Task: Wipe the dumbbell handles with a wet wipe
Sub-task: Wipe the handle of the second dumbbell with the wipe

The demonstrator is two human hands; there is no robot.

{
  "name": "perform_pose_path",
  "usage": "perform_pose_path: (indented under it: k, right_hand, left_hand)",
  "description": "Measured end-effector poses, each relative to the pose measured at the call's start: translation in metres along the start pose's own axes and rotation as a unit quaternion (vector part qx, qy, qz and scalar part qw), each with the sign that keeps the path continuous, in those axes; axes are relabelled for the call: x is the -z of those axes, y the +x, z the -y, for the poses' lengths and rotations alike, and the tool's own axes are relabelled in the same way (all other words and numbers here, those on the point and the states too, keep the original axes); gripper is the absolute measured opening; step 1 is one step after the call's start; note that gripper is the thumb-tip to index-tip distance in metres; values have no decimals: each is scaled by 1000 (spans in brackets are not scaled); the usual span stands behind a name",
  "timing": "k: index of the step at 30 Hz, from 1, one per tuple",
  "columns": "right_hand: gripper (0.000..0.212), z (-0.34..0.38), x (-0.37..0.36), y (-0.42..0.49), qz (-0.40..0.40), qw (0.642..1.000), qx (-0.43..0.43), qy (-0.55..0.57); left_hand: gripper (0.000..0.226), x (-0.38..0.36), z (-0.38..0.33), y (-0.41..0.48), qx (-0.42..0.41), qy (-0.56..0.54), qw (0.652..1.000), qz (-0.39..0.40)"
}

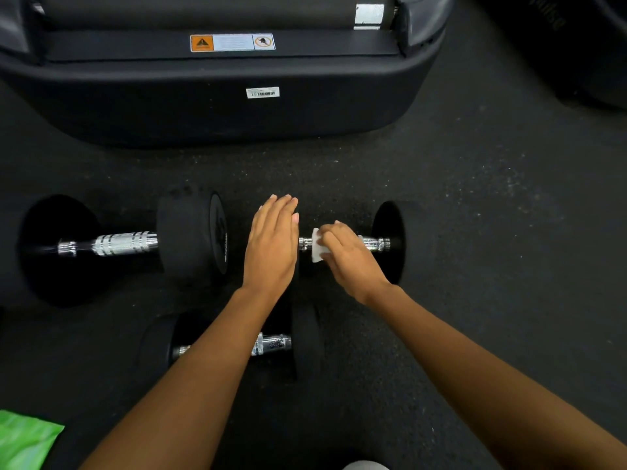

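Observation:
Three black dumbbells with chrome handles lie on the dark floor. On the right dumbbell (390,242), my right hand (349,259) presses a folded white wet wipe (317,247) around the handle (373,243). My left hand (273,242) rests flat, fingers together, on that dumbbell's left weight, which it hides. The left dumbbell (190,232) shows its knurled handle (122,244) bare. A smaller dumbbell (307,340) lies nearer to me, partly under my left forearm, with its handle (271,344) showing.
The black base of a gym machine (217,96) with a warning label (232,42) and a barcode sticker fills the far side. A green packet (23,439) lies at the bottom left. Speckled rubber flooring (492,215) stretches to the right.

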State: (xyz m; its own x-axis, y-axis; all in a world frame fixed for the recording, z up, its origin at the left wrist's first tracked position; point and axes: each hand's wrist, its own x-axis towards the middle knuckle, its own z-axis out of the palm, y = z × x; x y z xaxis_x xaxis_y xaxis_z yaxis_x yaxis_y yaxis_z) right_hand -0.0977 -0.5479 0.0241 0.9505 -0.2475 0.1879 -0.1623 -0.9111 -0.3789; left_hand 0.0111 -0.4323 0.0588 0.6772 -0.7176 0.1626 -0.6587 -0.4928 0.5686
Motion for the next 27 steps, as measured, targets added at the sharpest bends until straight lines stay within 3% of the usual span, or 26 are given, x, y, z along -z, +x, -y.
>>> perform_pose_path:
  k: [7, 17, 25, 27]
  right_hand:
    - [42, 16, -14, 19, 20, 998, 45, -40]
    - [26, -4, -5, -6, -26, 1000, 7, 1]
    - [25, -2, -1, 21, 73, 989, -127, 22]
    - [22, 2, -1, 26, 83, 989, -123, 17]
  left_hand:
    - [55, 0, -1, 1, -12, 7, 1000, -2]
    - [52, 2, -3, 2, 5, -1, 1000, 1]
    - [54, 0, -1, 0, -4, -2, 1000, -8]
    - [56, 0, -1, 1, -7, 1, 1000, -8]
